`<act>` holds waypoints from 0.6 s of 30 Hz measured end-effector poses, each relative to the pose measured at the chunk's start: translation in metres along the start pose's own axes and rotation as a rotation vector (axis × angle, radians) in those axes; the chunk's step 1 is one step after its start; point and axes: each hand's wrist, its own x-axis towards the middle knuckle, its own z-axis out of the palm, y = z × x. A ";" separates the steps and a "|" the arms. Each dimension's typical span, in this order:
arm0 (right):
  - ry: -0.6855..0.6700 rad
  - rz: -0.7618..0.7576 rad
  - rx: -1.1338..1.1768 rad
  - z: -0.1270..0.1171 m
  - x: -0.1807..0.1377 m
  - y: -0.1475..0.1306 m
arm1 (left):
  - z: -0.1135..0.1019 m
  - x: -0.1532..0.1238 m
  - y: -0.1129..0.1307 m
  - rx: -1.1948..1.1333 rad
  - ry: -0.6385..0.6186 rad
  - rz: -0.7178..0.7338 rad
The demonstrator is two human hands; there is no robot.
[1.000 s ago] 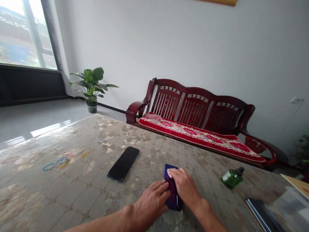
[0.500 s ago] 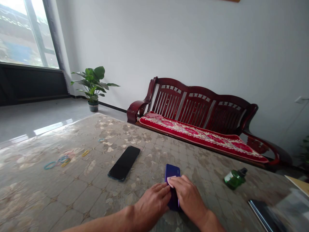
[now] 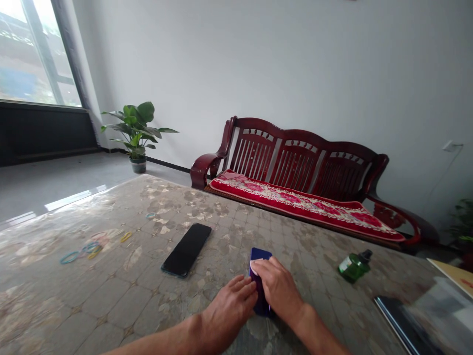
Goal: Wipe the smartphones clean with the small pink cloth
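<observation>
A dark blue-purple phone (image 3: 259,256) lies face down on the patterned table (image 3: 111,291) in front of me. My left hand (image 3: 229,310) rests on the phone's left edge, fingers flat and together, steadying it. My right hand (image 3: 279,291) lies over the phone's right side and presses a small white pad (image 3: 253,268) onto its back with the fingertips. A second phone, black (image 3: 186,249), lies screen up to the left, apart from both hands.
A small green bottle (image 3: 353,266) lies on its side at the right. Coloured rubber bands (image 3: 86,248) are scattered at the left. A dark tablet or phone (image 3: 402,325) sits at the lower right edge. Behind the table stand a red wooden bench (image 3: 295,192) and a potted plant (image 3: 136,130).
My right hand slid the white pad back along the phone and then forward again. The left hand stayed on the phone's edge. The view shifted slightly.
</observation>
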 end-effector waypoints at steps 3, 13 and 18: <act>-0.006 0.020 -0.013 -0.005 -0.001 0.005 | -0.002 0.001 0.001 0.014 0.002 0.004; -0.003 0.075 -0.034 -0.011 -0.002 0.019 | 0.004 -0.002 -0.004 0.007 0.036 0.015; -0.028 0.007 0.039 -0.013 -0.030 0.005 | -0.003 -0.001 -0.001 -0.023 0.045 0.005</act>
